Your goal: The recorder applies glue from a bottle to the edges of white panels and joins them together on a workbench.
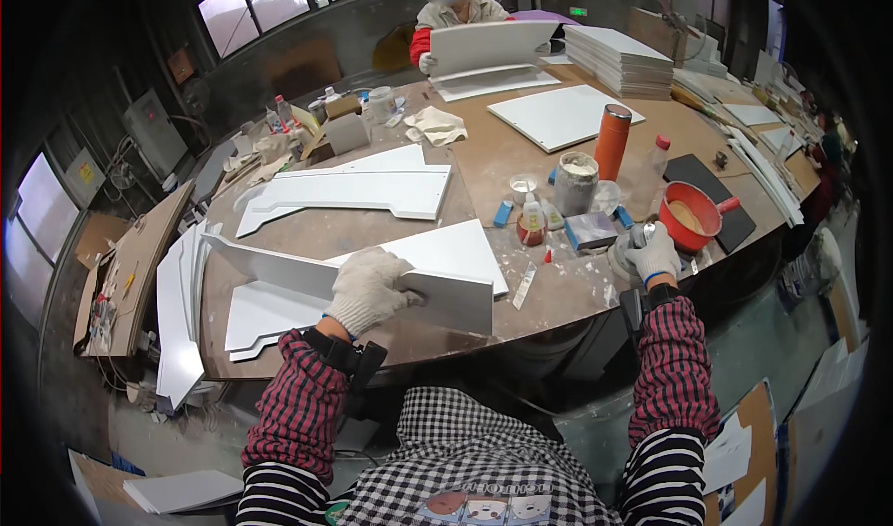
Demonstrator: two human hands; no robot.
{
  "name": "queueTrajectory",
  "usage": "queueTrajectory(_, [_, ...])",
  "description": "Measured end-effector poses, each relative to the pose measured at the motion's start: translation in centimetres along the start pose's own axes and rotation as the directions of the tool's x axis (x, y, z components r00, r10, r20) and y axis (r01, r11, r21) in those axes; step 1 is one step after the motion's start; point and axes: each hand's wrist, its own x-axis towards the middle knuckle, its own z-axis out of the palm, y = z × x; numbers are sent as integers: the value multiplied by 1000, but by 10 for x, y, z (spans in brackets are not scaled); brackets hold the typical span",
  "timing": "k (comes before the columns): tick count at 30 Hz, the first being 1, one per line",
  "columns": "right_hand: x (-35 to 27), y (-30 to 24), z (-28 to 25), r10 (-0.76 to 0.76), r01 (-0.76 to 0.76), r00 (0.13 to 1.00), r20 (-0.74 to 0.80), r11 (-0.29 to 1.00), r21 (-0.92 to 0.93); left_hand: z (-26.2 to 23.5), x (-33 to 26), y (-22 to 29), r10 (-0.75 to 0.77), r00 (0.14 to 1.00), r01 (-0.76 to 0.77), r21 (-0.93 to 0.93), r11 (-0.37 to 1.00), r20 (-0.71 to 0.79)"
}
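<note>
A white panel stands on its long edge near the table's front. My left hand, in a white knitted glove, grips its upper edge, and a small dark patch shows by the fingertips. Other white panels lie flat beneath and behind it. At the right, my gloved right hand is closed over a small greyish thing beside a red pan with tan paste inside. What the fingers hold is partly hidden. Left of that hand are a blue-grey box and a flat scraper blade.
An orange flask, a paste-smeared can and a clear bottle stand behind the box. Shaped white boards lie left of centre. Across the table, a co-worker in gloves holds another panel near a stack of boards.
</note>
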Motion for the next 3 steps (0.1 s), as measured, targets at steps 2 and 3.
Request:
queueTrajectory(2, [2,19,8,18,-13,999,-43,995,94,1,1,3,7,1000,-7,-9,1000,-8])
queueTrajectory(3, [2,18,8,18,-14,999,-44,995,97,-1,0,1,5,1000,-5,4,1000,3])
